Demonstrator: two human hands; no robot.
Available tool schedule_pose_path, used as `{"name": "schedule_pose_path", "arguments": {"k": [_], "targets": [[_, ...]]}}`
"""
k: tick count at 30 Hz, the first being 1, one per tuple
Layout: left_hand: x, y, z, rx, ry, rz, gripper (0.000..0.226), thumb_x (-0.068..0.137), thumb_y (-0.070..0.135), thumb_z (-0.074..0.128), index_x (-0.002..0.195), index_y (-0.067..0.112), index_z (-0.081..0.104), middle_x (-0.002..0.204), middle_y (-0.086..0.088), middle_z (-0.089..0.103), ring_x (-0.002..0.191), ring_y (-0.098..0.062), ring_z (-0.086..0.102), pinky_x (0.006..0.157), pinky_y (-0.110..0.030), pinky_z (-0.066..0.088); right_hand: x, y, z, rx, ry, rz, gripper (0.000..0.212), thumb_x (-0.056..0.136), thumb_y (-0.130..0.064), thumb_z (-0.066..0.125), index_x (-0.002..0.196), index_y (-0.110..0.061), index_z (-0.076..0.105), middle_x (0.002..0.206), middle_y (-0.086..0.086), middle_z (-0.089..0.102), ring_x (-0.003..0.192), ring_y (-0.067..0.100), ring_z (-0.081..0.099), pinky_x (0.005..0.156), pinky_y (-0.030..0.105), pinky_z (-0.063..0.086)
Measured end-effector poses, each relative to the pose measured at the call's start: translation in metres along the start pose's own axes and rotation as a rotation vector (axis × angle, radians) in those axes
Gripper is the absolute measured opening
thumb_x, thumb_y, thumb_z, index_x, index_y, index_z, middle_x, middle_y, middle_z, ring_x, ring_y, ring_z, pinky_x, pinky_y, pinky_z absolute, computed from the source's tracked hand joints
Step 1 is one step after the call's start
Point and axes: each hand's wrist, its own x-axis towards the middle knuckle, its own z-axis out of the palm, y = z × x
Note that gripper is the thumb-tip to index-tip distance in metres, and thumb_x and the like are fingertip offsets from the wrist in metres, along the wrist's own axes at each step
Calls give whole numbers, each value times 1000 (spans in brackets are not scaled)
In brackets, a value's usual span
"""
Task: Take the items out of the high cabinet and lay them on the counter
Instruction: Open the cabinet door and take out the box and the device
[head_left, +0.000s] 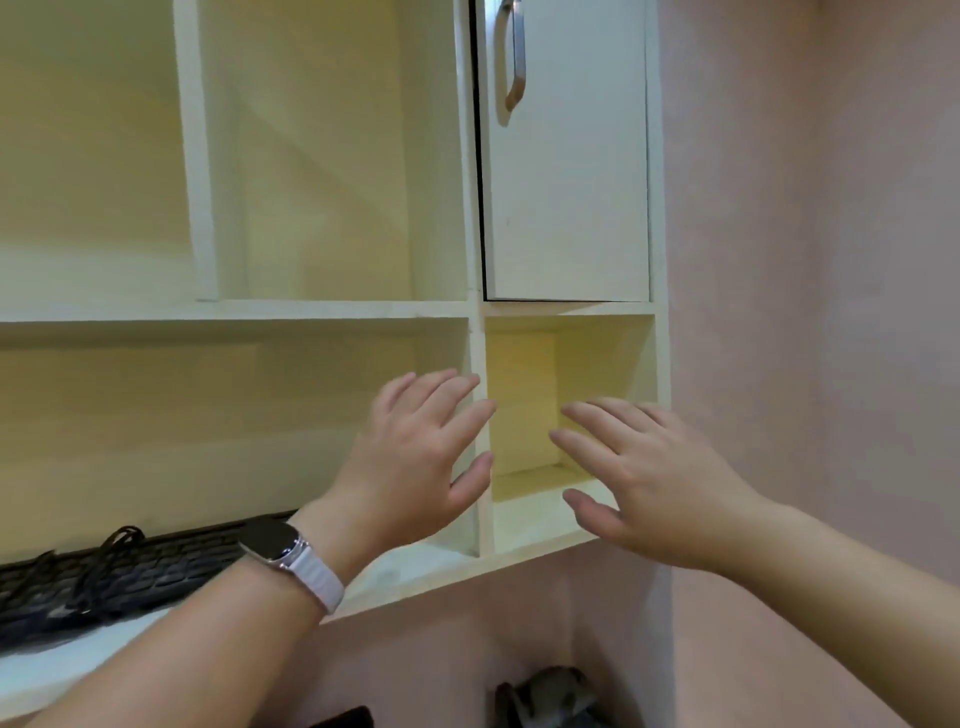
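Note:
A cream wall cabinet fills the upper view, with open shelves and one small cubby at lower right. My left hand, with a watch on a white strap, is raised in front of the divider beside the cubby, fingers spread, holding nothing. My right hand hovers in front of the cubby's right side, fingers apart and holding nothing too. A black keyboard with its cable lies on the low left shelf, behind my left forearm. No item shows inside the cubby.
A white cabinet door with a metal handle is shut above the cubby. A pink wall runs along the right. Dark objects show at the bottom edge, below the cabinet; what they are I cannot tell.

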Motion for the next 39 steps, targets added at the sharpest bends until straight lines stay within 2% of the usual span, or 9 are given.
{"name": "schedule_pose_path", "arguments": {"k": [6, 9, 14, 19, 24, 26, 30, 35, 39], "targets": [[52, -32, 10, 58, 139, 88, 41, 83, 38, 58, 114, 13, 67, 125, -11, 63, 117, -31, 55, 99, -45, 36, 64, 25, 3, -102, 107, -34, 52, 89, -45, 51, 126, -11, 63, 130, 14, 61, 119, 34, 57, 96, 46, 45], [69, -44, 15, 135, 152, 116, 41, 83, 38, 57, 114, 13, 66, 125, -11, 62, 117, -31, 56, 96, -44, 38, 95, 36, -2, -123, 189, -56, 51, 88, -43, 52, 127, -11, 61, 131, 12, 60, 119, 33, 55, 96, 45, 42], [84, -66, 14, 280, 43, 163, 43, 85, 39, 55, 116, 10, 64, 128, -14, 59, 120, -34, 54, 96, -48, 44, 137, 54, -3, -137, 299, -184, 47, 87, -37, 57, 125, -10, 62, 132, 12, 59, 122, 32, 53, 97, 45, 43], [80, -77, 12, 419, -101, 294, 58, 91, 48, 44, 134, 9, 52, 141, -15, 49, 128, -31, 47, 100, -45, 43, 166, 77, 13, -167, 344, -311, 46, 90, -40, 53, 124, -11, 63, 134, 13, 59, 126, 33, 52, 101, 44, 40], [80, -76, 12, 506, -133, 296, 61, 93, 51, 41, 138, 10, 47, 146, -14, 45, 134, -31, 42, 103, -46, 40, 178, 95, 28, -227, 332, -419, 42, 94, -40, 51, 122, -11, 62, 141, 13, 53, 133, 34, 45, 108, 48, 38], [80, -76, 13, 522, -140, 302, 62, 94, 51, 40, 140, 10, 47, 148, -14, 43, 136, -30, 41, 103, -45, 40, 181, 99, 30, -238, 363, -447, 37, 96, -36, 46, 115, -10, 63, 142, 14, 53, 136, 35, 43, 111, 49, 35], [81, -77, 16, 536, -114, 320, 61, 93, 51, 45, 139, 10, 49, 148, -13, 44, 135, -30, 44, 101, -45, 42, 189, 102, 24, -240, 409, -517, 31, 96, -34, 45, 103, -9, 63, 127, 14, 62, 132, 35, 48, 111, 51, 36], [81, -77, 18, 537, -87, 328, 63, 92, 54, 46, 137, 11, 53, 148, -13, 45, 137, -29, 41, 105, -44, 37, 190, 105, 8, -294, 419, -619, 28, 93, -29, 41, 96, -12, 63, 102, 10, 65, 107, 34, 57, 108, 47, 37], [81, -73, 18, 478, -93, 290, 66, 93, 59, 39, 136, 11, 55, 147, -12, 45, 139, -28, 38, 110, -43, 32, 184, 108, -8, -293, 417, -649, 25, 89, -30, 46, 90, -12, 64, 98, 9, 64, 101, 33, 56, 108, 48, 36]]}}
